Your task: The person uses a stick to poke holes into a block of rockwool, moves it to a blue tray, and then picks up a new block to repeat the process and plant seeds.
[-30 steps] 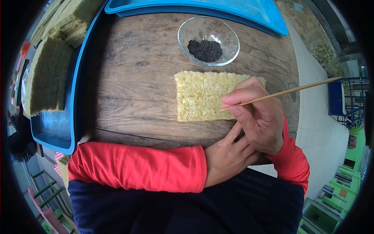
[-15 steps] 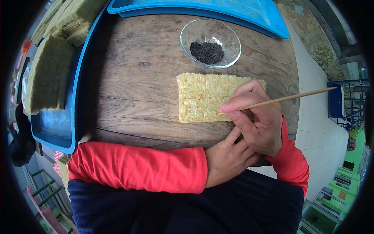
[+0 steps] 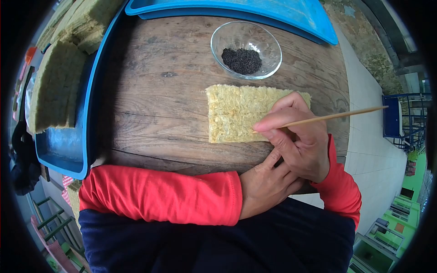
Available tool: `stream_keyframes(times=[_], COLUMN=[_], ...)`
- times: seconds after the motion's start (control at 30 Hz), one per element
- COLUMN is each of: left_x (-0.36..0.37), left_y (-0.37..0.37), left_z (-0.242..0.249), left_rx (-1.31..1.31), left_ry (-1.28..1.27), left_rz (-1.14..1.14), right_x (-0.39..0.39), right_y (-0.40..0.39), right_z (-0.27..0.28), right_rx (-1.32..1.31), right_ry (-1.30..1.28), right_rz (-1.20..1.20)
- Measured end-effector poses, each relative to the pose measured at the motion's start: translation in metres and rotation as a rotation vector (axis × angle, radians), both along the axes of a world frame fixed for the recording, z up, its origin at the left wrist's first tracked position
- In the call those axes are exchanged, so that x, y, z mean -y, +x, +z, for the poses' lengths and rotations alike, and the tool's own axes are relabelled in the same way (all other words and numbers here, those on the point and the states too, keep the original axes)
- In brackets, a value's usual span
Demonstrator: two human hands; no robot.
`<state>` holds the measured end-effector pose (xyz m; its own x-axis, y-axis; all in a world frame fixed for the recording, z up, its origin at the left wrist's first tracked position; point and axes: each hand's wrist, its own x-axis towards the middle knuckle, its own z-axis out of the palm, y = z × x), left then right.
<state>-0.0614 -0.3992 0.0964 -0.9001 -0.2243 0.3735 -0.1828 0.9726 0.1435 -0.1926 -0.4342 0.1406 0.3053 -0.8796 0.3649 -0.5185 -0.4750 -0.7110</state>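
Fibrous slab (image 3: 236, 113) flat on wooden table (image 3: 159, 91), below seed bowl (image 3: 246, 50) | right hand (image 3: 300, 141) pinches thin stick (image 3: 337, 116), tip at slab's lower edge | left hand (image 3: 266, 184) loosely curled, empty, under right | progress: no seeds visible on slab; bowl looks well stocked.

Bare wooden table (image 3: 154, 104) lies open between blue tray (image 3: 68, 154) and glass bowl (image 3: 246, 43).

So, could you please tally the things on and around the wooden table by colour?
Blue: 2, the tray at the left and the tray at the top.
Yellow-tan: 2, the fibre slab and the wooden stick.
Clear: 1, the glass bowl.
Total: 5.
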Motion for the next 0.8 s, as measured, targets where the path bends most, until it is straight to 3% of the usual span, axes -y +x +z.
stream_keyframes(times=[0.03,0.1,0.13,0.2,0.53,0.6,0.7,0.8], left_x=[0.001,0.002,0.002,0.002,0.000,0.002,0.002,0.003], left_y=[0.000,0.000,-0.001,-0.001,0.000,-0.002,-0.004,-0.002], left_z=[0.001,0.003,0.002,0.001,-0.001,0.002,0.002,0.003], left_rx=[0.000,0.001,0.001,-0.006,0.005,0.012,-0.004,0.030], left_ry=[-0.002,0.010,0.009,0.031,0.016,0.004,0.002,-0.008], left_rz=[-0.001,-0.015,-0.014,-0.017,-0.011,-0.013,0.010,-0.002], right_x=[-0.001,-0.003,-0.002,0.001,0.000,-0.001,0.009,0.016], right_y=[0.001,0.001,0.000,-0.002,-0.004,-0.006,-0.010,-0.004], right_z=[-0.002,-0.008,-0.007,-0.005,-0.002,-0.003,0.010,0.013], right_rx=[0.000,0.329,0.329,0.115,-0.009,0.495,0.590,0.491], right_ry=[-0.002,0.141,0.140,0.020,-0.036,0.174,0.256,0.273], right_rz=[-0.001,-0.135,-0.134,-0.054,0.091,-0.013,-0.014,-0.010])
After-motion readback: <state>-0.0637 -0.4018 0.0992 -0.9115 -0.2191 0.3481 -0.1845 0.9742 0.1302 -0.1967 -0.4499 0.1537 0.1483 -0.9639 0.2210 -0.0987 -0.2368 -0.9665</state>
